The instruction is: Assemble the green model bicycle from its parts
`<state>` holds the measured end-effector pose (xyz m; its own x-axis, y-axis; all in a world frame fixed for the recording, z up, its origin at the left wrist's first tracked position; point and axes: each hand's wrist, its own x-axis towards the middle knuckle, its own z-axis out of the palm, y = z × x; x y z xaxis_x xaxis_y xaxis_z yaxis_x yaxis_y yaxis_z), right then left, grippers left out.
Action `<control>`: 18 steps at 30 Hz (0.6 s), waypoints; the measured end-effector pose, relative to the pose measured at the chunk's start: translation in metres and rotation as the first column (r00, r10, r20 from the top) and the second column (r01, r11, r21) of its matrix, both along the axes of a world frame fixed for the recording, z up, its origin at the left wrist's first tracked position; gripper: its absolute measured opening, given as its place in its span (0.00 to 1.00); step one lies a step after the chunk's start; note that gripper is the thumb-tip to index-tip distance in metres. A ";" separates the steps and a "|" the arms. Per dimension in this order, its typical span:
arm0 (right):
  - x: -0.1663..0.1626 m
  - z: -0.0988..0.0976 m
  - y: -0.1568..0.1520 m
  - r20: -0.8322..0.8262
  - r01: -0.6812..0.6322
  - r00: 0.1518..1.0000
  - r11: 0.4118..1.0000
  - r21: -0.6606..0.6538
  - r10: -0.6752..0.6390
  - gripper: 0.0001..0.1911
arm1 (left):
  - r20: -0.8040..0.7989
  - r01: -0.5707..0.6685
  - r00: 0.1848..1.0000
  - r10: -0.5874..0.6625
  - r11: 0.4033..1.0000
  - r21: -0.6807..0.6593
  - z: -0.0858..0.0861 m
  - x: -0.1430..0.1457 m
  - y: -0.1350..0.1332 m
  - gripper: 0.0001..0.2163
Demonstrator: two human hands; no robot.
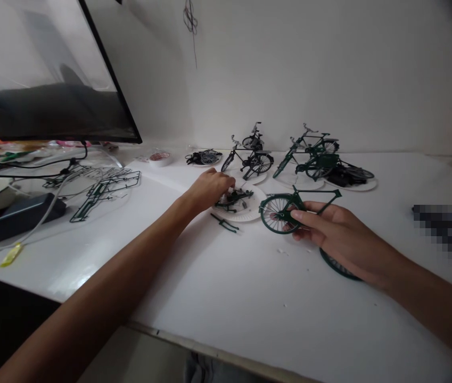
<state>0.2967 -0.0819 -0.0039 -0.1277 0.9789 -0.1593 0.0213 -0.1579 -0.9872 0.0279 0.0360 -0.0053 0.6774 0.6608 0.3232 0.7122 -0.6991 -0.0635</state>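
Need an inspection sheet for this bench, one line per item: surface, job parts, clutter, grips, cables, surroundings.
Surface: white tabletop, small pale scraps near the middle.
Job parts: green bicycle frame with a spoked wheel at one end; paper plate of dark parts; green fork beside it; loose wheel partly hidden.
Clutter: yellow wrapper, dark box, parts sprues; pixelated patch at right, unreadable.
Grips: right hand holds the frame; left hand at the plate's parts, hold unclear.
Cables: black cable and white cable at left.
Surroundings: monitor at left; model bicycles by the wall.
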 end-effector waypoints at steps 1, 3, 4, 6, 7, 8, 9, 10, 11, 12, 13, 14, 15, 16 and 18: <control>0.000 0.000 0.000 0.000 0.002 1.000 1.000 0.001 -0.002 0.12 | 0.028 -0.001 1.000 0.002 1.000 -0.011 0.001 -0.001 0.000 0.09; 0.001 -0.001 0.000 0.003 0.008 1.000 1.000 0.003 -0.008 0.12 | 0.102 -0.007 0.995 0.011 0.999 -0.035 0.003 -0.002 -0.002 0.10; 0.001 -0.001 0.000 0.005 0.011 1.000 1.000 0.002 -0.011 0.12 | 0.146 -0.010 0.989 0.017 0.999 -0.049 0.005 -0.003 -0.003 0.11; 0.001 -0.001 0.000 0.011 0.010 1.000 1.000 -0.004 -0.010 0.12 | 0.236 -0.012 0.971 0.031 0.997 -0.081 0.007 -0.006 -0.005 0.11; 0.001 -0.001 0.001 0.014 0.007 1.000 1.000 -0.008 -0.006 0.12 | 0.278 -0.012 0.960 0.039 0.995 -0.099 0.008 -0.007 -0.007 0.11; 0.001 0.000 0.001 0.020 0.002 1.000 1.000 -0.011 -0.002 0.13 | 0.313 -0.011 0.949 0.047 0.993 -0.117 0.008 -0.009 -0.008 0.11; 0.000 0.000 0.001 0.027 -0.001 1.000 1.000 -0.011 0.001 0.13 | 0.339 -0.011 0.939 0.055 0.991 -0.132 0.009 -0.010 -0.009 0.10; -0.001 0.001 0.000 0.035 -0.003 0.999 1.000 -0.009 0.003 0.14 | 0.367 -0.007 0.928 0.063 0.988 -0.153 0.010 -0.011 -0.010 0.10; -0.001 0.002 0.000 0.039 0.000 0.999 1.000 -0.008 0.000 0.14 | 0.401 0.003 0.913 0.072 0.983 -0.184 0.011 -0.012 -0.012 0.10; -0.002 0.002 0.000 0.040 0.006 0.999 1.000 -0.008 -0.006 0.15 | 0.446 0.020 0.891 0.083 0.975 -0.220 0.012 -0.012 -0.013 0.10; -0.002 0.002 0.000 0.039 0.009 0.999 1.000 -0.009 -0.008 0.15 | 0.498 0.040 0.862 0.096 0.966 -0.255 0.014 -0.011 -0.016 0.10; -0.003 0.003 -0.001 0.035 0.006 0.999 1.000 -0.009 -0.006 0.15 | 0.552 0.059 0.826 0.112 0.958 -0.282 0.016 -0.009 -0.018 0.10; -0.002 0.003 -0.001 0.031 0.004 1.000 1.000 -0.007 -0.004 0.15 | 0.599 0.075 0.790 0.127 0.951 -0.301 0.018 -0.006 -0.022 0.10; -0.002 0.003 -0.001 0.030 -0.001 1.000 1.000 -0.001 0.001 0.15 | 0.635 0.086 0.760 0.137 0.947 -0.308 0.020 -0.002 -0.026 0.10; -0.001 0.003 -0.002 0.034 -0.009 0.999 1.000 0.018 0.008 0.15 | 0.667 0.109 0.733 0.131 0.946 -0.305 0.021 0.009 -0.035 0.10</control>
<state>0.2954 -0.0837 -0.0012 -0.1306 0.9806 -0.1460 0.0559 -0.1397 -0.9886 0.0372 0.0005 0.0160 0.3520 0.8096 0.4698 0.4888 -0.5870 0.6453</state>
